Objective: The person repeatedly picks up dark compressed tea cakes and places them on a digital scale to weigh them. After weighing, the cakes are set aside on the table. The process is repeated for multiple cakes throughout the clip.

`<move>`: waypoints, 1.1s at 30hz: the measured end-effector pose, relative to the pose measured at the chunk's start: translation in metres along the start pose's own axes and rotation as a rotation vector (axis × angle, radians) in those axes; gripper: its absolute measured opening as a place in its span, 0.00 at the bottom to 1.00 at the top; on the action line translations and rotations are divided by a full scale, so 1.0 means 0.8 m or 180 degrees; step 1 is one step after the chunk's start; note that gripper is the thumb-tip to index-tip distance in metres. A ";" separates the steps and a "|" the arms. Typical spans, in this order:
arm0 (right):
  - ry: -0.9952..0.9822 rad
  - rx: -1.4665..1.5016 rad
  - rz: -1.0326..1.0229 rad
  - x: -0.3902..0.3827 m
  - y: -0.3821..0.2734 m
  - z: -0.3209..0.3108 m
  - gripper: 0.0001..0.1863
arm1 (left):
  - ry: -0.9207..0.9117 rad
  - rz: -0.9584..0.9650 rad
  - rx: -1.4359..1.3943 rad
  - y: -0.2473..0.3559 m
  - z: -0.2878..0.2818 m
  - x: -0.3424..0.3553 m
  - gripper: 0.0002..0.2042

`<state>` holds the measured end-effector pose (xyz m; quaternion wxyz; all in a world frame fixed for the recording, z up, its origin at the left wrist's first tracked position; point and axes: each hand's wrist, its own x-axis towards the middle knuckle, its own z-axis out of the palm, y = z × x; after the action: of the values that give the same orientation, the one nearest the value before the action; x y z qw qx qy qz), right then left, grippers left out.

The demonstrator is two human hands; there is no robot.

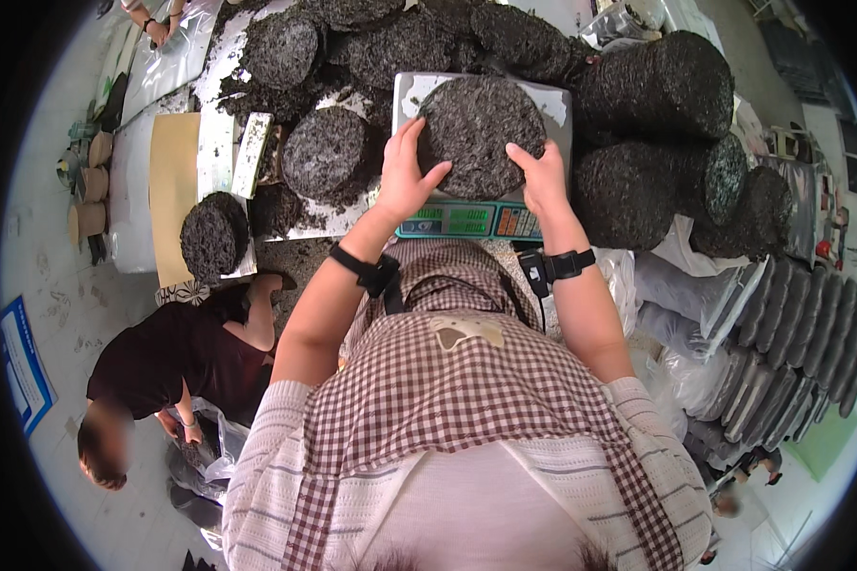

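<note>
A round, dark cake of what looks like dried seaweed (pixel 483 136) lies over the pale top plate of a digital scale (pixel 411 93). My left hand (pixel 409 171) grips its left edge, with the thumb on the near side. On the opposite edge, my right hand (pixel 540 175) holds it, thumb on top; the fingertips under the rim are partly hidden. Whether the cake rests fully on the plate, I cannot tell. The scale's green panel (pixel 467 220), with lit displays and orange keys, faces me just below the cake.
Several similar cakes (pixel 328 152) and loose dark crumbs spread left and behind. Tall stacks of cakes (pixel 657 86) stand right of the scale. Plastic-bagged dark packs (pixel 790 333) pile lower right. A person in dark clothes (pixel 190 357) crouches at left beside bags. Another person's hands (pixel 157 30) show far left.
</note>
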<state>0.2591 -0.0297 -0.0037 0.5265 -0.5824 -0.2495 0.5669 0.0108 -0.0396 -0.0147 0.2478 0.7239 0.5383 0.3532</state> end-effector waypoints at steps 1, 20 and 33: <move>0.0079 0.0156 -0.0033 0.004 -0.003 0.012 0.26 | -0.0003 -0.0023 -0.0345 -0.014 -0.010 -0.004 0.40; 0.1264 -0.2172 -0.1232 -0.134 -0.138 -0.193 0.13 | -0.0990 -0.0897 0.2173 -0.168 -0.127 -0.049 0.50; 0.0384 -0.4778 -0.1559 -0.105 -0.118 -0.288 0.36 | -0.1674 -0.1010 0.1159 -0.204 -0.175 0.002 0.36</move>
<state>0.4813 -0.1503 0.0692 0.1154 -0.7402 -0.6573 0.0826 -0.1962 0.0073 -0.0470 0.2965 0.7297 0.6160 0.0102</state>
